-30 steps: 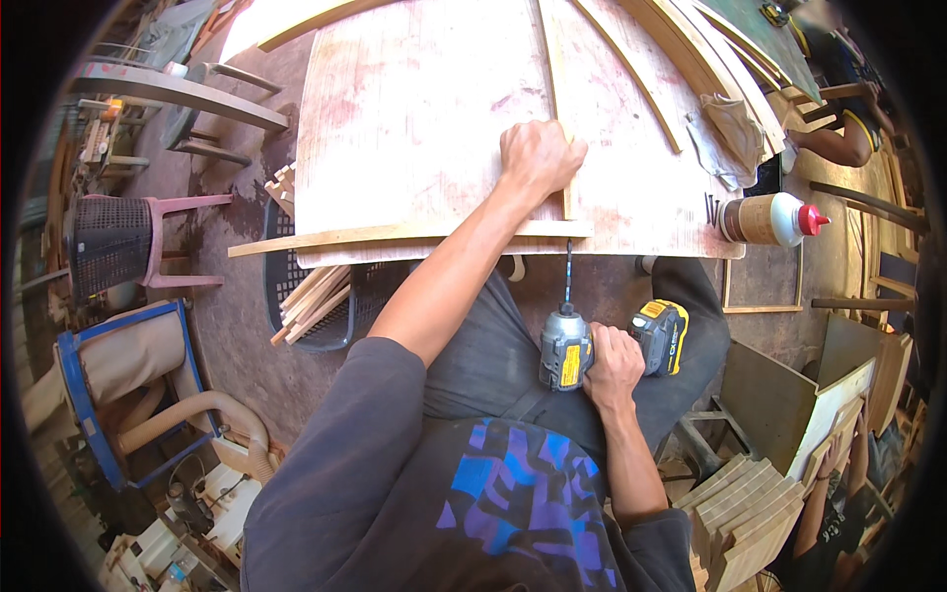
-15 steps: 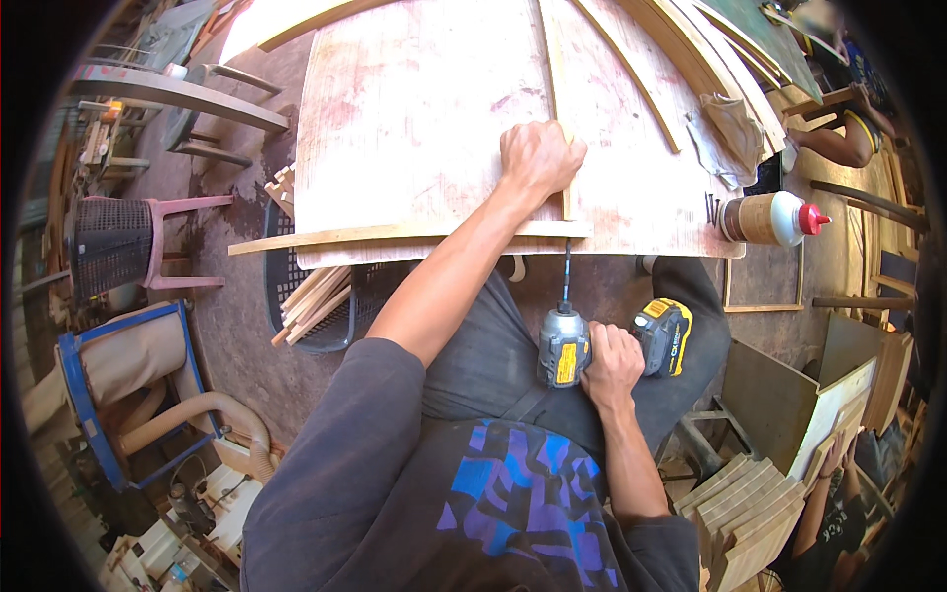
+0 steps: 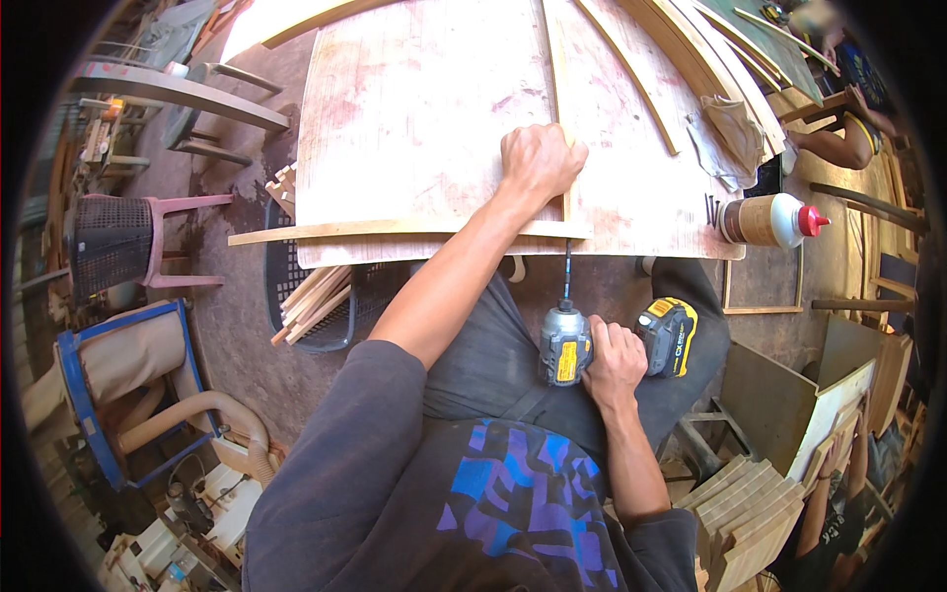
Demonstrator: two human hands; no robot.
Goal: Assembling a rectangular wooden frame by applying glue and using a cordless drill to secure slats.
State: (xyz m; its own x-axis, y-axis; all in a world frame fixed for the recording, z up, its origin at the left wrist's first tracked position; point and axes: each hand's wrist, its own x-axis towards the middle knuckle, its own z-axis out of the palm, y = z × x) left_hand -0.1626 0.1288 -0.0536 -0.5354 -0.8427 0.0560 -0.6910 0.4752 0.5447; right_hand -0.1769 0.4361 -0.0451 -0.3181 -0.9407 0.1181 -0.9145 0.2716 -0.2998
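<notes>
The power driver point(image 3: 565, 347) sits just below the centre of the frame, the right hand point(image 3: 614, 363) with its grip wrapped round the handle; it is probably the heaviest piece here, stiff and hard-cased, weighted toward the battery pack point(image 3: 669, 337), so the handle between motor housing and pack seems the place to hold it; its slim bit point(image 3: 567, 274) points up the frame to the right end of the crosswise strip point(image 3: 375, 233), whether into the wood I cannot tell; that strip's long axis runs left to right along the lower edge of the tabletop point(image 3: 424, 128); the left hand point(image 3: 541, 163), upper centre, has its grip closed over the lengthwise strip point(image 3: 555, 74), whose long axis runs up the frame; both strips look light and fairly stiff, best held near where they appear to meet.
</notes>
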